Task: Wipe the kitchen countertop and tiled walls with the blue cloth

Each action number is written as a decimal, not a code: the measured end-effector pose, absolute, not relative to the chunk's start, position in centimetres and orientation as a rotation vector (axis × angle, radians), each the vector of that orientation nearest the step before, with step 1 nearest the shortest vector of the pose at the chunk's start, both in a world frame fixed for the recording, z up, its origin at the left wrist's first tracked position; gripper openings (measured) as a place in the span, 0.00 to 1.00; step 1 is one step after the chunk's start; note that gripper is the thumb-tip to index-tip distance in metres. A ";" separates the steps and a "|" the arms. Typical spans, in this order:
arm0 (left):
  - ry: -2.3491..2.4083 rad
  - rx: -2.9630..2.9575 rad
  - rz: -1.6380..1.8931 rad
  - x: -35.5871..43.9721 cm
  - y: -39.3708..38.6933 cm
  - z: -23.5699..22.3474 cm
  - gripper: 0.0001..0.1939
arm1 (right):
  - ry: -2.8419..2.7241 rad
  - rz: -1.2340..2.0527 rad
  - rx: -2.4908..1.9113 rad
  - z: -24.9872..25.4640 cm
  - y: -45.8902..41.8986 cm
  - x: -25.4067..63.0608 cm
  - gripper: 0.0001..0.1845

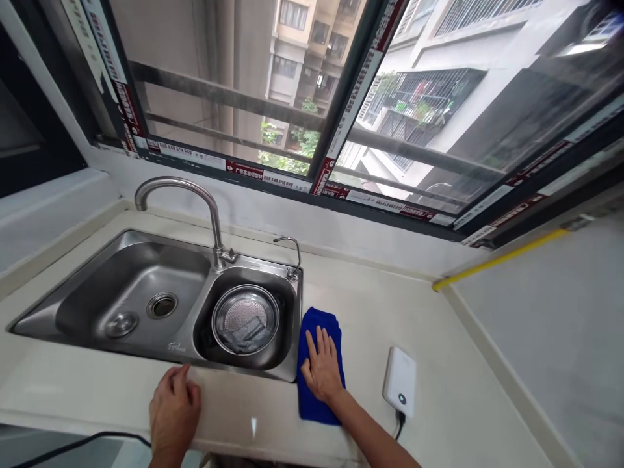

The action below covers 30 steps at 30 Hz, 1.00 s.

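Note:
My right hand (322, 369) lies flat with its fingers spread on a folded blue cloth (308, 402). The cloth rests on the pale countertop, right beside the sink's right rim. My left hand (174, 406) is at the counter's front edge, below the sink. Its fingers are curled in, and nothing shows in them. Just ahead of both hands is the steel double-bowl sink (199, 354). In its smaller right bowl sits a round steel strainer basket (219, 318), holding a crumpled grey plastic packet (251, 333).
A tall curved faucet (214, 218) and a small thin spout (296, 250) stand behind the bowls. A round metal drain piece (121, 324) lies in the left bowl. On the right, a white power bank (400, 380) has a black cable plugged in. A yellow pipe (497, 261) runs along the right wall.

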<state>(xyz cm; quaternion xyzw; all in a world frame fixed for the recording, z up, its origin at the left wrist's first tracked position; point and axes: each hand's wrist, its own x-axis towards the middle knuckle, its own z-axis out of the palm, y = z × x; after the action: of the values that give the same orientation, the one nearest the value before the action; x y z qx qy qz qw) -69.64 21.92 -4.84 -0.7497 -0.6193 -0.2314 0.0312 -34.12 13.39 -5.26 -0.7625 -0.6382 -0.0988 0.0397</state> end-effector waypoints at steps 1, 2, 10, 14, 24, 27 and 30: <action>-1.906 -2.324 -0.718 -69.7 22.0 -4.8 0.16 | -1.938 -0.289 -2.347 -5.1 14.3 -33.7 0.40; -1.911 -2.334 -0.715 -69.7 22.0 -4.8 0.16 | -1.919 -0.275 -2.357 -5.0 15.4 -33.3 0.40; -1.944 -2.362 -0.686 -69.8 22.1 -4.6 0.16 | -1.793 -0.185 -2.372 -4.6 24.0 -29.2 0.35; -1.938 -2.371 -0.693 -69.8 22.2 -4.5 0.16 | -1.776 -0.174 -2.401 -4.5 28.1 -27.6 0.34; -1.900 -2.391 -0.746 -70.3 22.2 -4.8 0.15 | -1.751 -0.140 -2.379 -4.8 35.9 -24.6 0.31; -1.934 -2.380 -0.737 -70.5 22.2 -4.8 0.16 | -1.745 -0.128 -2.359 -4.8 36.1 -24.7 0.30; -1.901 -2.368 -0.748 -70.6 22.2 -4.8 0.16 | -1.740 -0.127 -2.354 -4.6 35.2 -25.5 0.29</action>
<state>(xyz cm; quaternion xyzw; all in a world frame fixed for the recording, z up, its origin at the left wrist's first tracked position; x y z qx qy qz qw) -70.65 22.24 -4.82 -0.7571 -0.6079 -0.2392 0.0073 -25.55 35.22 -4.60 -0.7989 -0.5905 -0.0432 0.1055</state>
